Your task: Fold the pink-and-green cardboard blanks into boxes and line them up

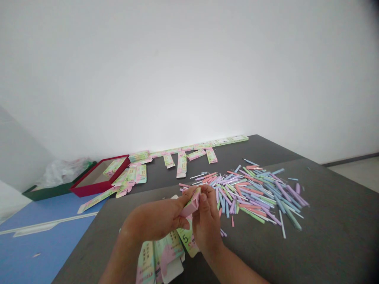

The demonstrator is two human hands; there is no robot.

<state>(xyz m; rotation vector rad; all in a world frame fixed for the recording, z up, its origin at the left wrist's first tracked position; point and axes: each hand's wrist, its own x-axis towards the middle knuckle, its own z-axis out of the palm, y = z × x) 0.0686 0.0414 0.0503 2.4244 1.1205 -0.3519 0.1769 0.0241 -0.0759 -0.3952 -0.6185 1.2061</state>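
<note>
Between my two hands is a small pink and green cardboard box [192, 203], tilted, its pink end facing me. My left hand [170, 217] grips it from the left, thumb and fingers around its sides. From the right, my right hand [206, 219] closes on the same box, with the thumb up along its edge. Just below lie several flat pink and green cartons [161, 258], partly covered by my wrists. Close to my right hand spreads a heap of pastel pens and thin sticks [251, 191] in blue, purple, green and coral.
A red box lid [100, 189] holding a carton and a dark green tray [59, 189] with clear plastic [63, 171] stand at the left. Cartons [182, 163] lie along the dark table [331, 221] by the white wall. A blue surface [59, 236] adjoins it.
</note>
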